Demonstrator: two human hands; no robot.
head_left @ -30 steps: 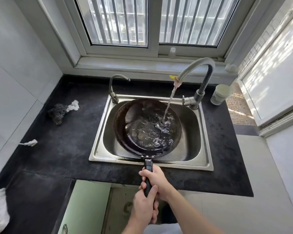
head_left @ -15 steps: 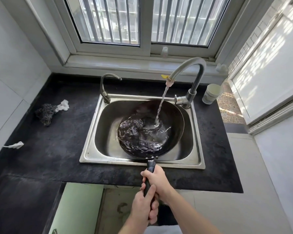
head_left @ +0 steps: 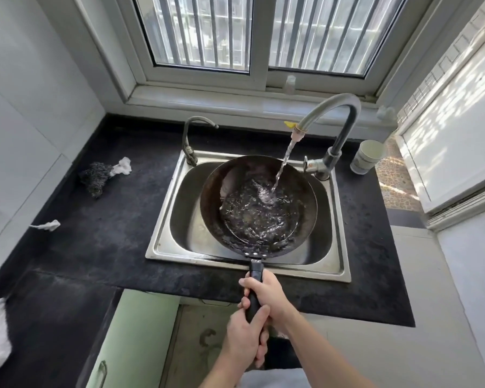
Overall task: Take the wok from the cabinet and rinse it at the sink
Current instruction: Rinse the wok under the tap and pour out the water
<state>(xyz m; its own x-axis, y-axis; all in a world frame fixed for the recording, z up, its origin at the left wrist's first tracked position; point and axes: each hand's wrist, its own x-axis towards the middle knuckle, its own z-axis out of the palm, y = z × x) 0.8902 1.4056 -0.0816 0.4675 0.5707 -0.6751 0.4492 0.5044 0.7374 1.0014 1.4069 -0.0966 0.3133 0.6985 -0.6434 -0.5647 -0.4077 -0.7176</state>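
The wok point(head_left: 259, 203) sits over the steel sink point(head_left: 337, 264), held out level by its black handle point(head_left: 254, 292), and both hands are wrapped tight round that handle: the right hand point(head_left: 266, 296) nearer the pan, the left hand point(head_left: 245, 336) behind it, fingers point(head_left: 242, 301) closed all the way. Water from the tall faucet point(head_left: 333, 116) lands on the far right of the bowl. Half a second ago the pool was thrown over to the left wall of the pan; now it has slid back and spreads across the middle and right, churning. So the person seems to be swirling the water round to wash the inside, and the rinse looks well under way. The pan has also shifted slightly left within the sink. A scouring pad point(head_left: 95, 176) lies untouched on the dark worktop point(head_left: 101, 236), well away to the left. Tipping the water out looks like the likely step to come.
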